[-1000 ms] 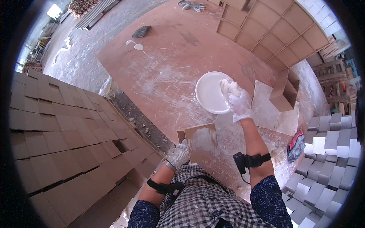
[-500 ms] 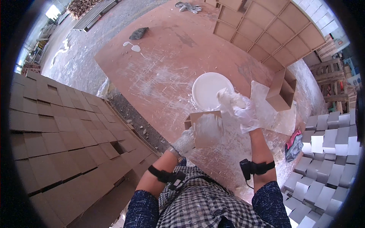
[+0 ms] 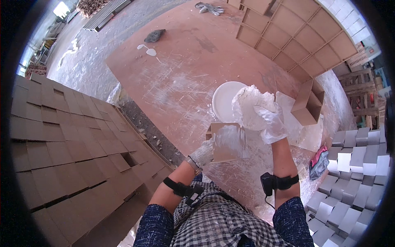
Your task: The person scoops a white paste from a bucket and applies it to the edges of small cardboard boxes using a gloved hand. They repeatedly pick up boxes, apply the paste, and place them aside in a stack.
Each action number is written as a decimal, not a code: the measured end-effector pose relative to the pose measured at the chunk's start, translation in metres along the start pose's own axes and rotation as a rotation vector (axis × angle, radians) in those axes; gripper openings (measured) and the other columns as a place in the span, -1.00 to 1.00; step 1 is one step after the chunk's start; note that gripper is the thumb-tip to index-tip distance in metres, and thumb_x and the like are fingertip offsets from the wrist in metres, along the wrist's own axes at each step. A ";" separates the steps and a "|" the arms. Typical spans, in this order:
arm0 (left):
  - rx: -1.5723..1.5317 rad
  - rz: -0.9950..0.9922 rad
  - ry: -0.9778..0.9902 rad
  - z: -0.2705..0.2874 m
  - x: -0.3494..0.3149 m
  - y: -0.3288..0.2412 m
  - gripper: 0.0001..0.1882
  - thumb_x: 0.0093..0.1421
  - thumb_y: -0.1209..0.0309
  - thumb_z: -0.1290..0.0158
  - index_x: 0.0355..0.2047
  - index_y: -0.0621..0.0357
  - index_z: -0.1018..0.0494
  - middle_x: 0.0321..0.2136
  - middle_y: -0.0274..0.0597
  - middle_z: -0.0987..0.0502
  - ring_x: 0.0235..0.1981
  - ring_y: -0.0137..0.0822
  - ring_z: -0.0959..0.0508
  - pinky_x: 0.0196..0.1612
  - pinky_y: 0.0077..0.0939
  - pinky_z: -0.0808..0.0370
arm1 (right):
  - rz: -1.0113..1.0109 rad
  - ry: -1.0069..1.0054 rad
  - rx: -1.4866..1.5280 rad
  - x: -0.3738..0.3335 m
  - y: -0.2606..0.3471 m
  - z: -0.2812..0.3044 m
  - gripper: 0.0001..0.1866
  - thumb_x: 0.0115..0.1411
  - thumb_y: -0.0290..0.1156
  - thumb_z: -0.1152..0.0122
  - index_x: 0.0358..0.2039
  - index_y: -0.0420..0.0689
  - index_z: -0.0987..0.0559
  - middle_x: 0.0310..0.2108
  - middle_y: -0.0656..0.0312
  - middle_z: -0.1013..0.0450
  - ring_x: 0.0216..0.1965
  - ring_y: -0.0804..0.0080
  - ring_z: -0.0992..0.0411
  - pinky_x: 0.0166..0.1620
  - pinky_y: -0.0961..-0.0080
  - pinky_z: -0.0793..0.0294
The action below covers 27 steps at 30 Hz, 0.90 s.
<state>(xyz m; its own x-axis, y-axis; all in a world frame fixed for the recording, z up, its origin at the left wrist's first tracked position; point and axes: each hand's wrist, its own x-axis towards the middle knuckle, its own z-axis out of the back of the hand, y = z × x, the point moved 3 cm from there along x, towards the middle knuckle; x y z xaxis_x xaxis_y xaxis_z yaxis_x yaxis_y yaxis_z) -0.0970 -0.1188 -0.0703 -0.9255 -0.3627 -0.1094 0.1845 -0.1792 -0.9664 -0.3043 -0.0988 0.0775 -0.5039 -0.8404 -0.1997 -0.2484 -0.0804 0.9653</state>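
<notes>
My left hand (image 3: 202,154), in a pale knitted glove, is closed on the left side of a small open-ended brown cardboard box (image 3: 230,153). White paste is smeared in streaks over the box's upward face. My right hand (image 3: 272,123), in a thin clear plastic glove, grips a ragged white paste-coated wad (image 3: 249,103); whether it is sponge or cloth I cannot tell. The wad hangs above and right of the box, apart from it, and covers the right part of a round white basin (image 3: 215,99) of white paste.
The reddish board (image 3: 181,82) under the basin is scraped with white. A second cardboard box (image 3: 303,103) stands on a pale sheet at right. Stacked brown boxes (image 3: 74,156) rise at left, grey-white boxes (image 3: 349,177) at right. Farther off lie a dark stone (image 3: 155,36) and a glove (image 3: 209,8).
My right hand has turned the wad so its broad side shows, and brought it a little closer to the box. The left hand keeps the box in nearly the same place.
</notes>
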 end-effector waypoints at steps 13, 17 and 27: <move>-0.082 0.046 -0.056 -0.001 -0.010 0.007 -0.52 0.07 0.23 -0.05 0.00 0.13 -0.34 -0.09 0.04 -0.42 -0.09 -0.02 -0.45 -0.09 -0.29 -0.42 | 0.803 0.558 -1.067 -0.122 0.029 -0.062 -0.58 -0.05 -0.54 -0.15 -0.09 -0.05 -0.51 -0.10 0.15 -0.46 -0.07 0.22 -0.43 -0.04 0.43 -0.44; -0.096 0.058 -0.057 -0.002 -0.013 0.003 -0.52 0.08 0.22 -0.05 0.01 0.12 -0.34 -0.09 0.03 -0.42 -0.08 -0.03 -0.45 -0.07 -0.30 -0.41 | 0.702 0.432 -1.277 -0.145 -0.031 -0.040 -0.61 -0.05 -0.48 -0.15 -0.13 -0.01 -0.51 -0.04 0.18 -0.41 -0.03 0.25 -0.41 -0.05 0.39 -0.45; -0.055 0.083 -0.067 0.004 -0.019 -0.001 -0.51 0.10 0.20 -0.05 0.02 0.11 -0.33 -0.09 0.01 -0.44 -0.05 -0.05 -0.44 -0.03 -0.32 -0.40 | 0.811 0.497 -1.024 -0.123 -0.016 -0.052 -0.59 -0.08 -0.49 -0.12 -0.13 -0.06 -0.53 -0.01 0.15 -0.39 0.09 0.20 -0.29 0.09 0.26 -0.31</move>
<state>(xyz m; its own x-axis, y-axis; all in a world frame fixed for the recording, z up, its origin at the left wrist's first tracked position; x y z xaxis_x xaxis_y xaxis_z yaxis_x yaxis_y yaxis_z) -0.0787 -0.1151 -0.0664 -0.8832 -0.4350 -0.1754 0.2392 -0.0959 -0.9662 -0.1958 -0.0222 0.0947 0.1816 -0.9232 0.3388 0.7840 0.3439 0.5169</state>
